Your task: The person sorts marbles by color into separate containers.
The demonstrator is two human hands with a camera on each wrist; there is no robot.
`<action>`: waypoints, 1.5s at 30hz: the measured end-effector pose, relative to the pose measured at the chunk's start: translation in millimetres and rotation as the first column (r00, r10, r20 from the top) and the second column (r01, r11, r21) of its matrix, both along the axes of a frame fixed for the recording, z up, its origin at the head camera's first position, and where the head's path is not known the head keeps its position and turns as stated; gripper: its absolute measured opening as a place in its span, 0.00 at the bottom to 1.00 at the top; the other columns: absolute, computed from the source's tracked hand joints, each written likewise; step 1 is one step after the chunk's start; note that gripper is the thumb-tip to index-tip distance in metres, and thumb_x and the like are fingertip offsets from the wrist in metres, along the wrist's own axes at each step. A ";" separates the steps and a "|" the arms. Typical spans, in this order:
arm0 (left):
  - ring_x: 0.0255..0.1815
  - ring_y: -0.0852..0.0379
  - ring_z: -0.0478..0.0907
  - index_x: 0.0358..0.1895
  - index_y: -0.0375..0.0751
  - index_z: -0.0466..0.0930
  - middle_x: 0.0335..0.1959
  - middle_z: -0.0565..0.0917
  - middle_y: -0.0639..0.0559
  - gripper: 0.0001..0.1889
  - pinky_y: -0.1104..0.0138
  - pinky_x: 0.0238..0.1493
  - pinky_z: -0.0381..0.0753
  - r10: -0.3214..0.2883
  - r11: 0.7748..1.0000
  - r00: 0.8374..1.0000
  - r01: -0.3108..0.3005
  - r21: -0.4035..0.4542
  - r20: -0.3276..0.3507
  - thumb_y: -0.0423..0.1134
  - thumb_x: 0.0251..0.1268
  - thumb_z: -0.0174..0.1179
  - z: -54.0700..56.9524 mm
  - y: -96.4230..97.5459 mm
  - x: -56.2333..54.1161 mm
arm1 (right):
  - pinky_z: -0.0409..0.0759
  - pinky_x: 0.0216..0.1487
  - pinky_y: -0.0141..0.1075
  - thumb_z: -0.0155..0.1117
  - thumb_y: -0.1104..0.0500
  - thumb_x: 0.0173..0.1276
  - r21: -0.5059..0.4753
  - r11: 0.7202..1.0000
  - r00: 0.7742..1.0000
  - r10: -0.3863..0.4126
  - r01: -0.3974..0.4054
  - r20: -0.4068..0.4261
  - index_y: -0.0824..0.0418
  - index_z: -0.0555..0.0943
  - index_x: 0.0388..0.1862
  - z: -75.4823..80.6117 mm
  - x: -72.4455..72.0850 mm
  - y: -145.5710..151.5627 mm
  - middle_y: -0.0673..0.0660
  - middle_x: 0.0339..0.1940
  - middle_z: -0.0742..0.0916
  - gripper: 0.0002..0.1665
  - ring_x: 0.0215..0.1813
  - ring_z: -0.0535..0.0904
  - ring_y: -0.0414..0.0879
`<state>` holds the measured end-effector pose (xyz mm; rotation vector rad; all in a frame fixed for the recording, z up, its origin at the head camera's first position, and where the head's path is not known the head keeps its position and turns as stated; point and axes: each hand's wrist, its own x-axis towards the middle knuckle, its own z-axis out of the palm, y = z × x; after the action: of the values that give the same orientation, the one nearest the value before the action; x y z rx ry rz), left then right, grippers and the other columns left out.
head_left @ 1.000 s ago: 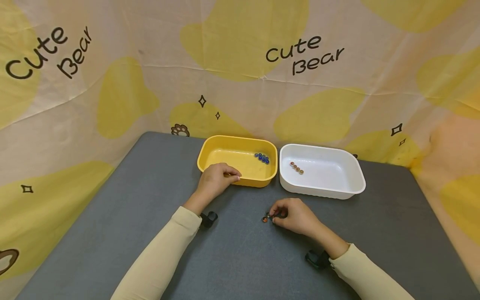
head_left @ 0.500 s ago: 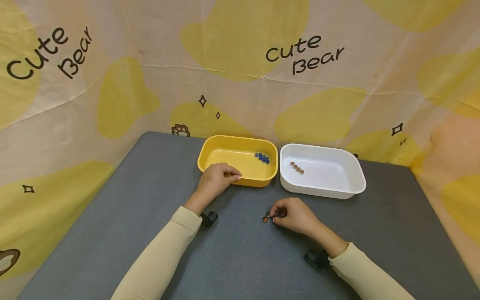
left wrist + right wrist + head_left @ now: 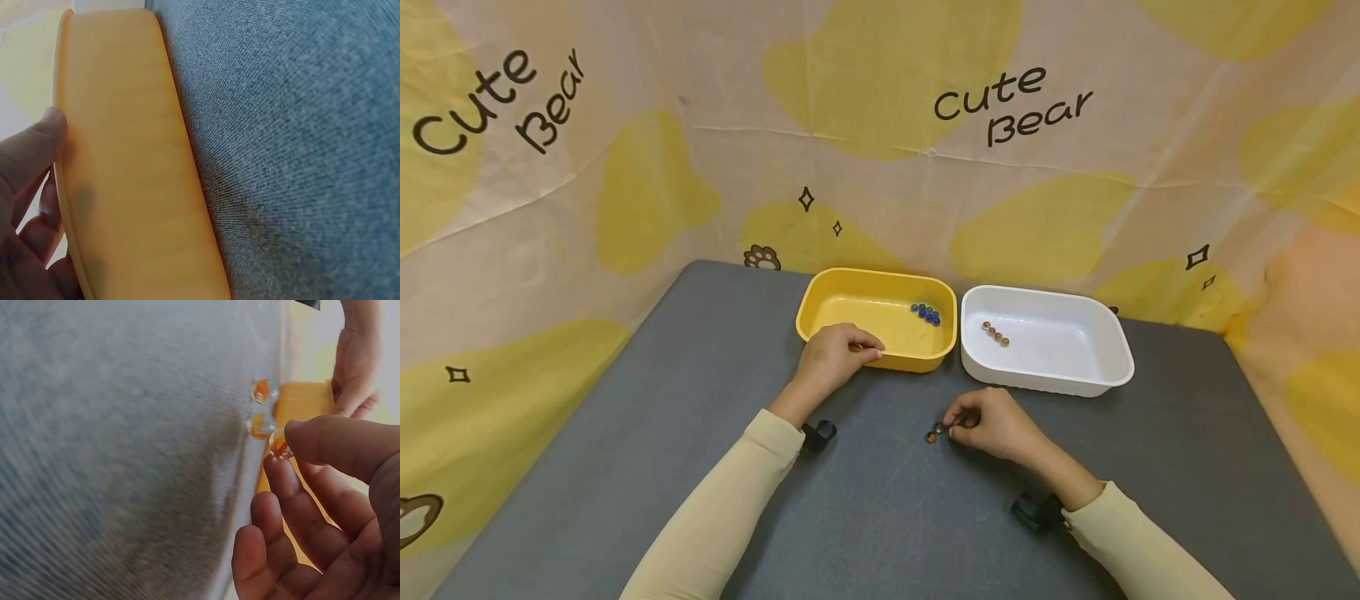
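Note:
My left hand (image 3: 831, 360) grips the near rim of the yellow tub (image 3: 917, 364); in the left wrist view the thumb lies outside the wall and the fingers reach inside. My right hand (image 3: 994, 423) pinches a clear glass marble with an orange swirl (image 3: 280, 444) between thumb and fingertip. Just left of these fingertips, two similar marbles sit on the grey table: one orange marble (image 3: 932, 437) and, closer to the fingers, a second marble (image 3: 260, 425). Inside the yellow tub, several blue marbles (image 3: 927, 314) cluster at the right side.
Right of the yellow tub stands a white tub (image 3: 1045, 383), the two almost touching. Several orange marbles (image 3: 996, 333) lie in a slanting row at its left end. A patterned cloth (image 3: 865, 100) hangs behind the grey table (image 3: 880, 517).
The right hand has lifted slightly away from the two marbles on the table, with a marble pinched in its fingers. The left hand keeps its place on the yellow tub's rim.

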<state>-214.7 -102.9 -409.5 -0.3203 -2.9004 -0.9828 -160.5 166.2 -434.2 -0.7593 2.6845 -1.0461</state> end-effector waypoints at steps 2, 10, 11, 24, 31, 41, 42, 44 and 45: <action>0.37 0.60 0.81 0.37 0.54 0.90 0.38 0.87 0.58 0.07 0.63 0.42 0.79 -0.001 1.000 1.000 0.001 -0.001 0.001 0.48 0.58 0.68 0.3 0.1 -0.2 | 0.76 0.27 0.28 0.71 0.66 0.54 -0.007 1.000 1.000 -0.008 0.009 0.011 0.56 0.86 0.30 4.4 -1.0 1.2 0.46 0.25 0.86 0.06 0.27 0.76 0.34; 0.37 0.60 0.80 0.37 0.53 0.90 0.37 0.87 0.58 0.08 0.63 0.42 0.79 -0.006 1.000 1.000 0.006 -0.005 -0.005 0.48 0.58 0.68 1.3 0.4 -1.4 | 0.76 0.32 0.30 0.71 0.64 0.56 0.002 0.997 0.997 -0.074 0.074 -0.008 0.54 0.85 0.31 27.1 -6.0 9.5 0.45 0.27 0.85 0.05 0.31 0.77 0.37; 0.37 0.60 0.80 0.37 0.53 0.90 0.37 0.87 0.58 0.08 0.63 0.42 0.79 -0.005 1.000 1.000 0.005 -0.007 -0.006 0.48 0.58 0.68 1.2 0.3 -1.5 | 0.77 0.32 0.30 0.71 0.64 0.56 0.000 0.997 0.996 -0.082 0.082 -0.015 0.55 0.86 0.31 29.8 -6.8 11.0 0.45 0.28 0.86 0.05 0.31 0.77 0.37; 0.37 0.60 0.81 0.37 0.54 0.90 0.38 0.87 0.58 0.07 0.63 0.42 0.79 0.003 1.000 1.000 -0.003 -0.012 0.000 0.48 0.58 0.68 1.0 0.4 0.1 | 0.76 0.31 0.31 0.71 0.63 0.55 -0.023 0.984 0.978 -0.180 0.179 -0.103 0.53 0.86 0.30 56.3 -21.2 31.6 0.47 0.27 0.88 0.05 0.31 0.80 0.40; 0.38 0.60 0.81 0.38 0.53 0.90 0.38 0.87 0.57 0.08 0.63 0.42 0.79 0.004 1.000 1.000 -0.004 -0.007 0.005 0.48 0.58 0.68 2.0 0.3 1.0 | 0.77 0.30 0.30 0.71 0.63 0.57 -0.027 0.974 0.967 -0.228 0.227 -0.116 0.55 0.87 0.31 64.6 -32.5 46.2 0.52 0.32 0.89 0.03 0.32 0.81 0.42; 0.37 0.60 0.80 0.38 0.54 0.90 0.38 0.87 0.58 0.08 0.63 0.41 0.78 0.014 1.000 1.000 -0.014 -0.005 0.028 0.48 0.58 0.68 1.5 0.4 0.8 | 0.77 0.34 0.34 0.69 0.59 0.61 0.038 0.952 0.951 -0.300 0.303 -0.078 0.58 0.87 0.36 63.1 -53.7 68.2 0.57 0.36 0.89 0.06 0.35 0.81 0.47; 0.37 0.60 0.80 0.38 0.54 0.90 0.38 0.87 0.58 0.08 0.63 0.42 0.78 0.014 1.000 1.000 -0.014 -0.006 0.028 0.48 0.58 0.68 1.6 0.5 0.7 | 0.76 0.34 0.35 0.69 0.58 0.61 0.042 0.951 0.950 -0.304 0.308 -0.074 0.58 0.87 0.37 62.8 -55.6 70.3 0.57 0.36 0.89 0.06 0.35 0.81 0.48; 0.37 0.60 0.80 0.38 0.54 0.90 0.38 0.87 0.58 0.08 0.63 0.42 0.78 0.014 1.000 1.000 -0.013 -0.005 0.025 0.48 0.58 0.68 1.8 0.6 0.6 | 0.76 0.33 0.35 0.68 0.57 0.61 0.043 0.949 0.949 -0.310 0.313 -0.065 0.58 0.86 0.37 62.2 -59.0 73.6 0.59 0.37 0.89 0.07 0.36 0.81 0.48; 0.37 0.60 0.80 0.38 0.54 0.90 0.38 0.87 0.58 0.08 0.63 0.42 0.78 0.013 1.000 1.000 -0.013 -0.005 0.024 0.48 0.58 0.68 1.9 0.6 0.5 | 0.76 0.33 0.35 0.68 0.57 0.62 0.043 0.947 0.947 -0.314 0.317 -0.061 0.58 0.86 0.37 61.4 -61.0 75.1 0.59 0.37 0.89 0.07 0.36 0.81 0.49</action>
<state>-214.2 -102.3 -407.6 -0.2915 -2.9227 -0.9852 -221.4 241.3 -372.8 -0.3570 2.9336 -1.0256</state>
